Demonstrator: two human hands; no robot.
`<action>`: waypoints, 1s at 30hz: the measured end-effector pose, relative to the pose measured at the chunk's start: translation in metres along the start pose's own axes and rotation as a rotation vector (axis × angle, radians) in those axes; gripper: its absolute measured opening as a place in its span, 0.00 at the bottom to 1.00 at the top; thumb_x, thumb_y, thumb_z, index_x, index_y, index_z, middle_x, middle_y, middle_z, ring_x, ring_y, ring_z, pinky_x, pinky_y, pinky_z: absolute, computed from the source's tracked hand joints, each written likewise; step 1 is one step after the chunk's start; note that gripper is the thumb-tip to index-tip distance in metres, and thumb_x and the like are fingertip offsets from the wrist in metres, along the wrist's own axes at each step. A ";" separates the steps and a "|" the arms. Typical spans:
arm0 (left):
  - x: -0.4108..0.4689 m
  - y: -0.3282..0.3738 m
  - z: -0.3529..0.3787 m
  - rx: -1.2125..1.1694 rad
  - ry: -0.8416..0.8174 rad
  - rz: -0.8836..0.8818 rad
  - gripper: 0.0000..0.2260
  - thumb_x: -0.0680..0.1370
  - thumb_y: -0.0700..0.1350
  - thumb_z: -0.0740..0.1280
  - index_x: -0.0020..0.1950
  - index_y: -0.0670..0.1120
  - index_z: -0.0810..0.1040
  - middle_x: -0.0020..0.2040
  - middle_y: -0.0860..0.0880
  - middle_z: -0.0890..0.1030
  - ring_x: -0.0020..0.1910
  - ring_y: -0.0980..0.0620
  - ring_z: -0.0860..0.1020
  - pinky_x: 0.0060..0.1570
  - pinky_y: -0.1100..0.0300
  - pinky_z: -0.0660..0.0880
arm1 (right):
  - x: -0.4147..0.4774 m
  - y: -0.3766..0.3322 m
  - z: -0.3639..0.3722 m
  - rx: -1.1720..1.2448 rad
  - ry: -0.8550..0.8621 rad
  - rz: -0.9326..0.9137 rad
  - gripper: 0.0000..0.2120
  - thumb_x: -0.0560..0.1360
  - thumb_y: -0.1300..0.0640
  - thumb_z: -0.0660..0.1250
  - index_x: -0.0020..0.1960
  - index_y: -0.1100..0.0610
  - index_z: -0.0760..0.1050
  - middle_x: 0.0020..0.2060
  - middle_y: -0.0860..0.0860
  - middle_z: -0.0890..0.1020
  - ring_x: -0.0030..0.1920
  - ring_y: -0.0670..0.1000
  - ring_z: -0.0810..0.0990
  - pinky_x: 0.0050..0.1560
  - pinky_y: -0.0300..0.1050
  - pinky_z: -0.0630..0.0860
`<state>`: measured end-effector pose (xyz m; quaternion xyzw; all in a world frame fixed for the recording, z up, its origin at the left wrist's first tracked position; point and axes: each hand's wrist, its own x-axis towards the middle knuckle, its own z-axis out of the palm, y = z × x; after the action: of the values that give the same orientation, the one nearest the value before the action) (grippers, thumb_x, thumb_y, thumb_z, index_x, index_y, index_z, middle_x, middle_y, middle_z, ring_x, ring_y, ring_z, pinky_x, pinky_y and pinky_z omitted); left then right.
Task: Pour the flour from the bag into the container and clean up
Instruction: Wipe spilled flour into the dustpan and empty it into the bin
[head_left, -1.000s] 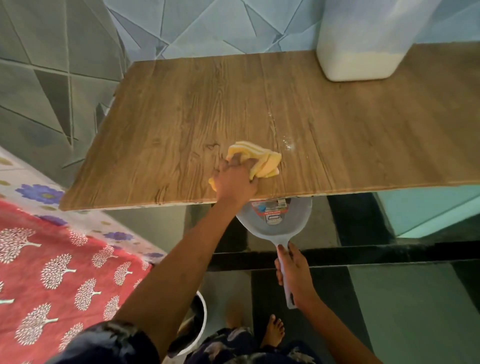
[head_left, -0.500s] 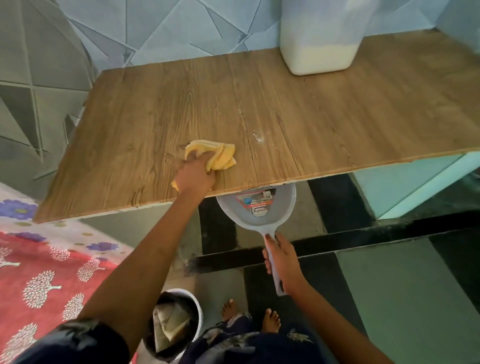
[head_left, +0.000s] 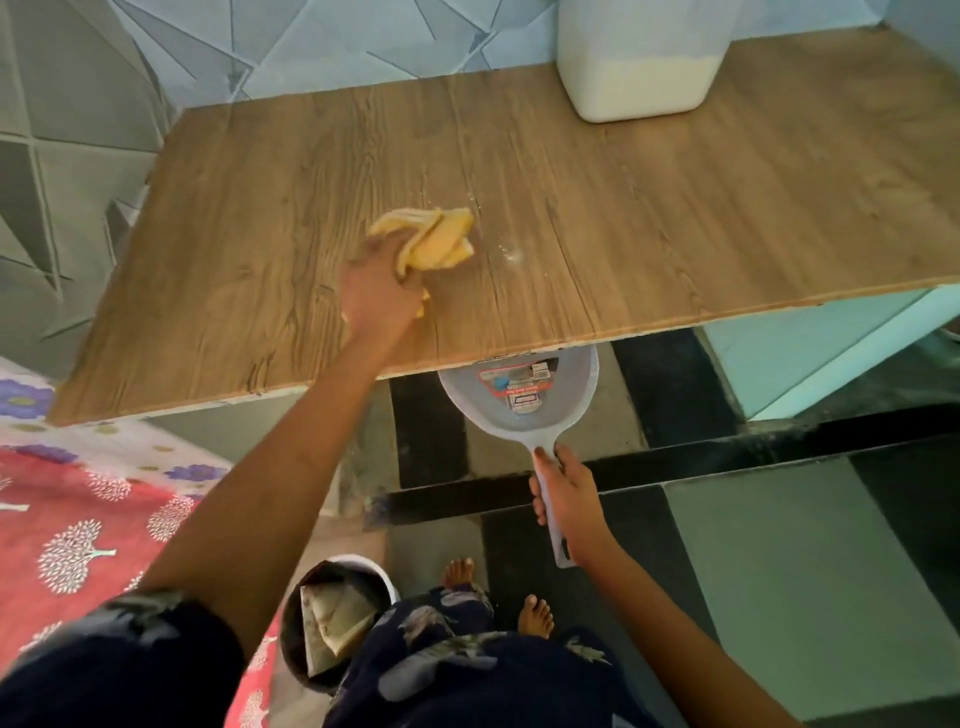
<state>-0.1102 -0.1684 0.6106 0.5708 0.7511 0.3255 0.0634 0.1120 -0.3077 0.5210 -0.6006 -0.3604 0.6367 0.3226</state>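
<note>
Fingers (head_left: 400, 260) of the left hand (head_left: 379, 296) are curling tight around a crumpled yellow cloth (head_left: 434, 239), and I am seeing that hand pressing the cloth down on the wooden tabletop (head_left: 675, 218), a short way in from its near edge. Starting at the far left, I am reading a red fabric printed with white trees (head_left: 78, 530) lying low beside the table, with a strip of white fabric bearing purple flowers (head_left: 31, 397) running along its far side. Below the left forearm, a round bin (head_left: 337, 623) is standing on the floor, and a folded paper bag (head_left: 332, 618) is sitting inside it; I cannot tell whether any flour is remaining in that bag. Moving right along the tabletop, a small patch of spilled flour (head_left: 511, 253) is lying just beside the cloth, on its right, apart from it. Under the near edge of the table, a grey dustpan (head_left: 519, 400) is being held with its wide mouth tucked beneath the board, a printed label showing on its inner face. The right hand (head_left: 569, 499) is gripping the dustpan handle, fingers wrapped fully round it and thumb lying along the top. Two bare feet (head_left: 498, 592) are standing on the dark tiled floor between the bin and the right forearm. At the far right rear of the tabletop, a translucent white container (head_left: 644, 78) is standing upright near the patterned wall, and pale flour is filling its lower part; its top is cut off by the frame.
</note>
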 end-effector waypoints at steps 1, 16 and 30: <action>0.017 -0.021 -0.006 0.052 0.029 -0.083 0.21 0.74 0.43 0.64 0.67 0.51 0.72 0.66 0.43 0.74 0.63 0.40 0.74 0.63 0.48 0.70 | 0.002 0.001 0.001 -0.001 -0.001 0.004 0.09 0.78 0.51 0.60 0.55 0.52 0.72 0.31 0.51 0.74 0.28 0.45 0.71 0.28 0.37 0.71; 0.197 -0.145 0.019 0.238 -0.117 -0.324 0.23 0.71 0.59 0.61 0.65 0.57 0.71 0.67 0.41 0.72 0.64 0.35 0.71 0.64 0.40 0.68 | 0.029 0.002 0.043 0.088 0.149 0.037 0.08 0.79 0.54 0.59 0.51 0.57 0.75 0.28 0.49 0.73 0.25 0.43 0.69 0.26 0.36 0.68; 0.152 -0.023 0.058 -0.223 -0.306 0.178 0.23 0.70 0.40 0.60 0.65 0.49 0.75 0.62 0.43 0.78 0.55 0.43 0.80 0.57 0.50 0.76 | 0.029 0.002 0.041 0.142 0.127 -0.008 0.10 0.80 0.57 0.57 0.53 0.59 0.74 0.28 0.49 0.72 0.25 0.42 0.69 0.25 0.35 0.68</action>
<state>-0.1540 -0.0107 0.5942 0.6670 0.6387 0.3208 0.2106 0.0693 -0.2872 0.5050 -0.6138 -0.2955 0.6202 0.3891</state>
